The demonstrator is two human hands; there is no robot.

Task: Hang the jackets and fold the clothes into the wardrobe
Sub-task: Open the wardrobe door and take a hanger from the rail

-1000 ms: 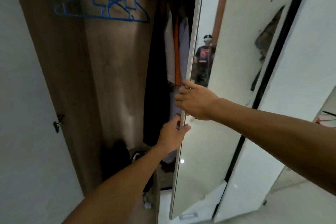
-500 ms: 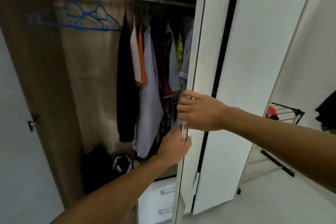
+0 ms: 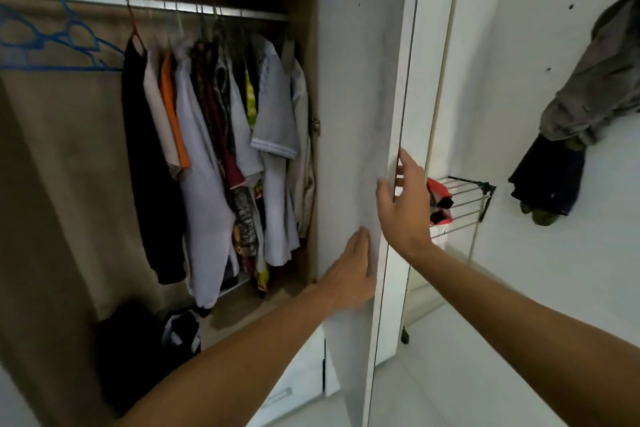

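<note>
The wardrobe stands open, its white right door (image 3: pixel 360 80) swung wide. My left hand (image 3: pixel 349 274) lies flat against the door's inner face, fingers straight. Higher up, my right hand (image 3: pixel 403 208) holds the door's free edge, thumb on the inner face and fingers round the other side. Inside, several shirts and tops (image 3: pixel 214 149) hang close together on the metal rail (image 3: pixel 242 14), with a long black garment (image 3: pixel 149 166) at their left. Empty blue hangers (image 3: pixel 52 45) hang at the rail's left end.
A dark heap of clothes (image 3: pixel 131 350) lies on the wardrobe floor, above white drawers (image 3: pixel 294 385). To the right of the door I see a wire drying rack (image 3: pixel 464 204) with a red item, and grey and dark garments (image 3: pixel 595 87) hanging high.
The door has swung further open to the right, showing the full row of hanging clothes. My left hand went from the door's edge to flat on its inner face; my right hand's fingers loosened.
</note>
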